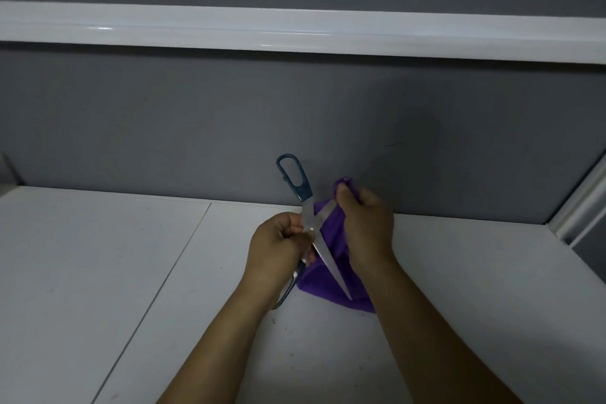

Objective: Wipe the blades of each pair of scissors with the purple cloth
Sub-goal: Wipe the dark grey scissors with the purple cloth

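Observation:
One pair of scissors [323, 254] with dark teal handles is held spread wide open above the white table [98, 272]. My left hand [278, 248] grips it at the pivot and lower handle. One handle loop sticks up toward the wall, and one long blade points down to the right. The other blade runs up to the right into the purple cloth [331, 285]. My right hand [367, 226] pinches the cloth around that blade's tip. The rest of the cloth hangs down onto the table under the hands.
A grey wall [196, 125] rises right behind the table, with a white ledge [295, 31] across it higher up. A white frame [580, 207] closes the right side. A seam runs diagonally through the tabletop on the left.

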